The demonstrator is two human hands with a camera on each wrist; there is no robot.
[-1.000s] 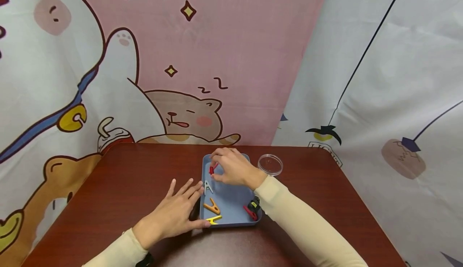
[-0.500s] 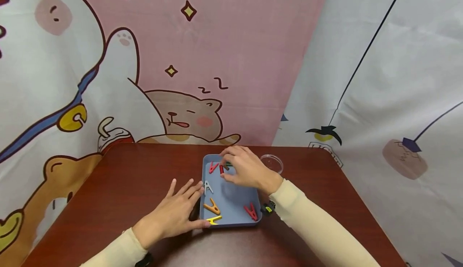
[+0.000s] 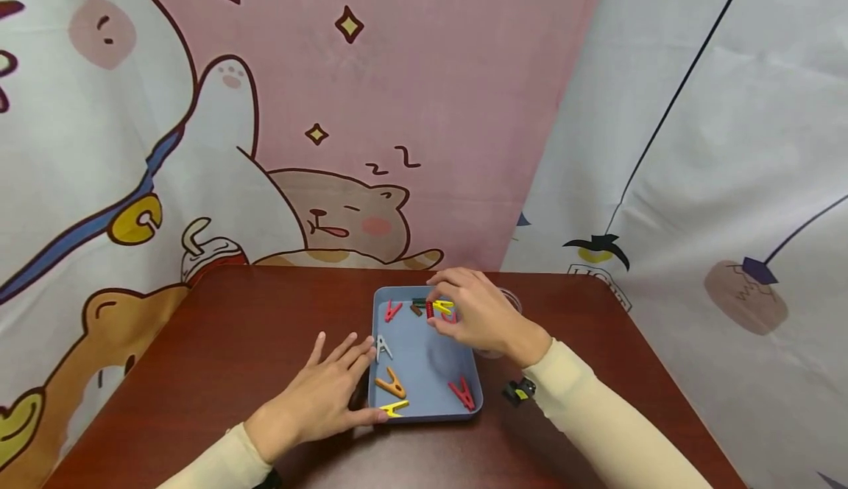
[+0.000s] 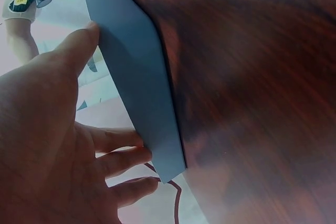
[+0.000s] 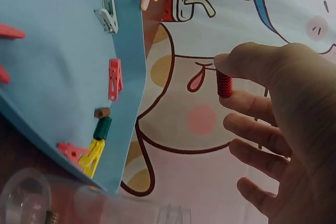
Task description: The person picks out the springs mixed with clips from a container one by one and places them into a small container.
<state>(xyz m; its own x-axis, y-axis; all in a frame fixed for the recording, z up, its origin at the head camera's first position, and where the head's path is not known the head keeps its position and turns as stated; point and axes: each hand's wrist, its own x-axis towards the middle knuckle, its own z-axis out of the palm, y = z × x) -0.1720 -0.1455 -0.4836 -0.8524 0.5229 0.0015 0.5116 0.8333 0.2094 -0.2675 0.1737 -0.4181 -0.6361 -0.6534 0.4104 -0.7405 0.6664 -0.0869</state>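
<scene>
My right hand (image 3: pixel 480 316) over far end of blue tray (image 3: pixel 424 356), thumb and forefinger pinching red spring (image 5: pixel 224 83). My left hand (image 3: pixel 318 393) flat, fingers straight, pressing tray's left wall.

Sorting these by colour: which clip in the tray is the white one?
The white clip on the blue tray's left edge, beside the left hand's fingertips.

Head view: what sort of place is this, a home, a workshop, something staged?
Probably a staged tabletop set rather than a lived-in room. Cartoon-print cloth hangs as a backdrop on two sides of a dark wooden table, which bears only a blue tray of small clips and a clear dish.
</scene>
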